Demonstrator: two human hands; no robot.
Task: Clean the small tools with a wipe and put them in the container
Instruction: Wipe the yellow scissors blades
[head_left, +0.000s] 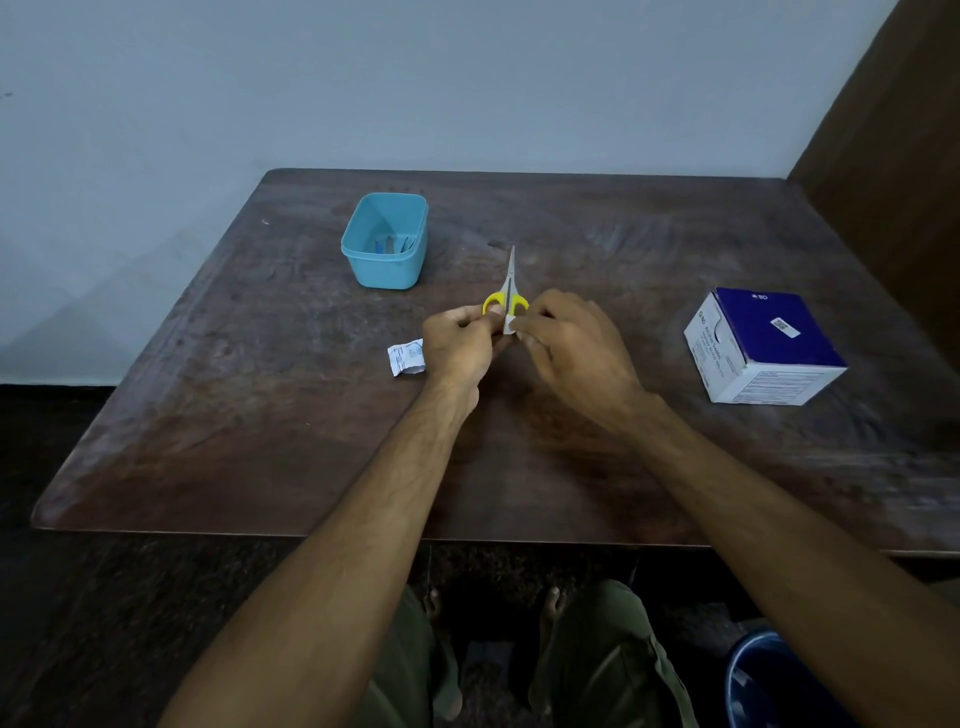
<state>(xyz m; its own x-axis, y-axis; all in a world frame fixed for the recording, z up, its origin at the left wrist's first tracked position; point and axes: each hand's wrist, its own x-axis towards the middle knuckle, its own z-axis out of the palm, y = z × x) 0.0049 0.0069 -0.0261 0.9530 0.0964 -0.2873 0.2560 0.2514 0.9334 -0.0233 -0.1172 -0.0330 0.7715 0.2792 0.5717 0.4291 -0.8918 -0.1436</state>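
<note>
Small scissors (509, 283) with yellow handles point away from me over the middle of the table, blades together. My left hand (457, 348) grips the handle end. My right hand (571, 348) pinches a small white wipe (509, 325) against the scissors just below the handles. A light blue plastic container (385, 240) stands at the back left, with a few small tools lying in its bottom. A torn white wipe wrapper (406, 357) lies on the table just left of my left hand.
A blue and white box of swabs (763, 345) sits on the right side of the dark wooden table (260, 415). A blue bin (769, 680) stands on the floor at the lower right. A wall runs behind the table.
</note>
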